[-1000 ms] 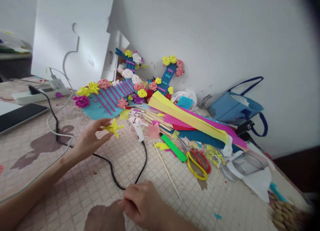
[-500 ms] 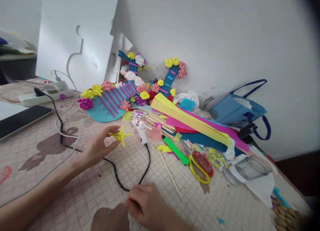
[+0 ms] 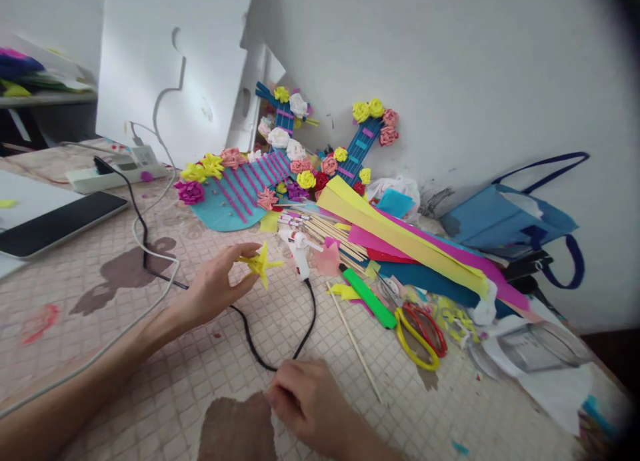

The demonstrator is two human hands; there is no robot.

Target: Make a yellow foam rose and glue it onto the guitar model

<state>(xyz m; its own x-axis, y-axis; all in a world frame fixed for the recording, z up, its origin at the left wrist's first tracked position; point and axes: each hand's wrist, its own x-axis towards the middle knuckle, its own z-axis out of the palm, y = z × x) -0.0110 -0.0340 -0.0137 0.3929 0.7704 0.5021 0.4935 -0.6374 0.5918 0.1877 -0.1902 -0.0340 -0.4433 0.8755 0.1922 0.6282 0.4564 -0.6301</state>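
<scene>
My left hand [image 3: 216, 289] pinches a small yellow paper flower [image 3: 261, 264] and holds it just above the table, left of the white glue gun [image 3: 301, 245]. My right hand [image 3: 311, 402] rests curled on the tablecloth near the front edge, right beside the glue gun's black cord [image 3: 270, 354]. Its fingers are closed and I cannot make out what is under them. Behind stands a blue paper guitar [image 3: 241, 196] with pink strips and paper roses.
Coloured paper sheets [image 3: 400, 238], wooden sticks [image 3: 353, 341], a green marker [image 3: 371, 298] and scissors [image 3: 421, 331] crowd the right. A blue bag [image 3: 505, 218] leans on the wall. A phone [image 3: 60, 222] and power strip [image 3: 117, 172] lie left. White foam board [image 3: 175, 68] stands behind.
The view has shifted, so everything sits further right in the picture. My left hand keeps the yellow flower and has come closer to the glue gun. The right hand stays put.
</scene>
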